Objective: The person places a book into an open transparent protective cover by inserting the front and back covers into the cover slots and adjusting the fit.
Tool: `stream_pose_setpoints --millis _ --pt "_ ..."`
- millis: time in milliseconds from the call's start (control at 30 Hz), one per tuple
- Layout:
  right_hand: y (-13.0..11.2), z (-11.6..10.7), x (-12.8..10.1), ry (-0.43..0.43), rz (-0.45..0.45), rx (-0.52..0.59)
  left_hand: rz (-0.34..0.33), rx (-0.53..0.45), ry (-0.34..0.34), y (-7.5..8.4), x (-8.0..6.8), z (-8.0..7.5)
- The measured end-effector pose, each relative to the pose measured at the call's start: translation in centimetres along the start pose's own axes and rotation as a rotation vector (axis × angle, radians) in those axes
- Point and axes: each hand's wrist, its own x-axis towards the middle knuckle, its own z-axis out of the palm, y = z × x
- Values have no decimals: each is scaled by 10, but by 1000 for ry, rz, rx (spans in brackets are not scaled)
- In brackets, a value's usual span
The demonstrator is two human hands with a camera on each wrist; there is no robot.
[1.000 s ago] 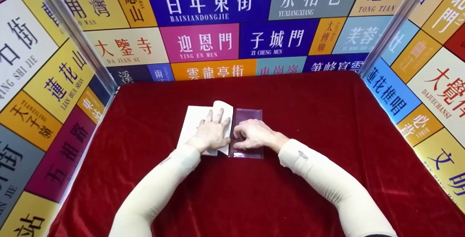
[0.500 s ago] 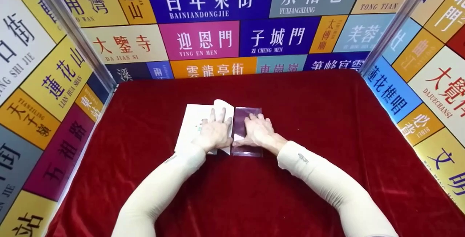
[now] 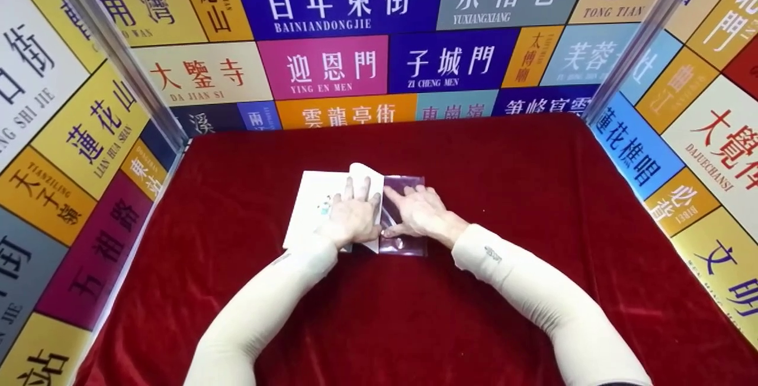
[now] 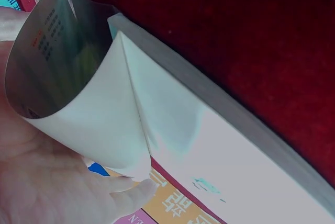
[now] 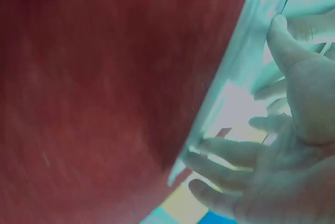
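Bright even light, wrist views perhaps blurred

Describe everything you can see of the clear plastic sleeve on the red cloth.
The clear plastic sleeve is a thin, glossy, see-through rectangle, so the red cloth tints it purple. It lies flat against the right edge of the white book. The right hand presses on it with spread fingers, while the left hand holds the book's curled cover.

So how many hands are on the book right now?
2. The left hand presses the curled white page; the right hand rests on the clear cover flap beside it.
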Motion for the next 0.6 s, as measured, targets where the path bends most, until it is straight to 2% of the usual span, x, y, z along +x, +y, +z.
stream_pose_setpoints --millis 133,233,367,600 --pt "1 -6 2 -25 -89 -116 -10 15 12 -2 4 6" --pt "1 -9 3 -29 -124 -160 -3 -9 17 -3 6 11" --pt "3 -11 4 -9 -148 -180 14 -18 6 2 -1 0" --pt "6 -14 3 35 -158 -160 58 1 36 9 -14 -13"
